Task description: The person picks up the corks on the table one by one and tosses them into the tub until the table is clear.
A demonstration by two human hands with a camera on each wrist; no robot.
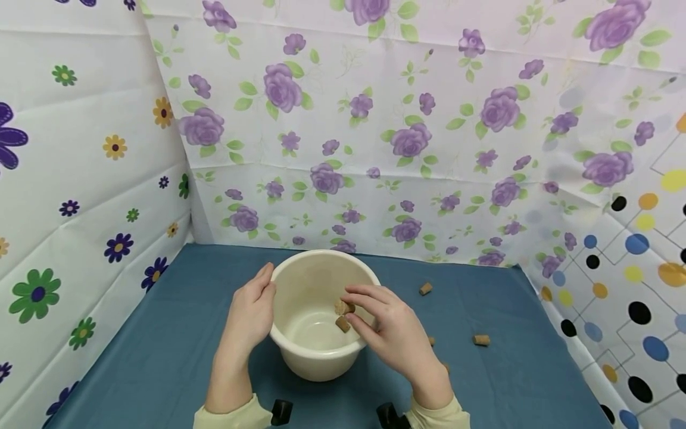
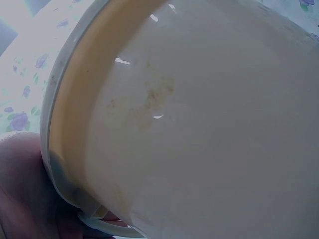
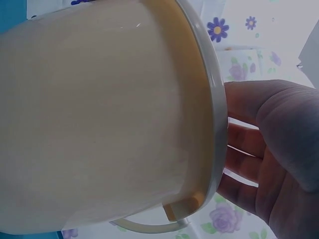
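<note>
A cream plastic bucket (image 1: 320, 364) stands on the blue cloth, its mouth facing up. My left hand (image 1: 252, 313) holds the bucket's left side at the rim. In the left wrist view, that hand (image 2: 22, 186) is beside the rim and the handle (image 2: 112, 228). Reaching over the right rim, my right hand (image 1: 396, 330) pinches a cork (image 1: 341, 307) between thumb and fingers. Just below it shows another cork (image 1: 342, 324); whether it lies in the bucket or is falling, I cannot tell. The bucket's wall hides the corks from both wrist views.
On the cloth to the right lie a cork (image 1: 426, 289) and another cork (image 1: 481, 340). Behind my right hand, a further cork (image 1: 431, 341) is partly hidden. Floral sheets (image 1: 343, 119) hang at the back and sides of the blue cloth (image 1: 514, 381).
</note>
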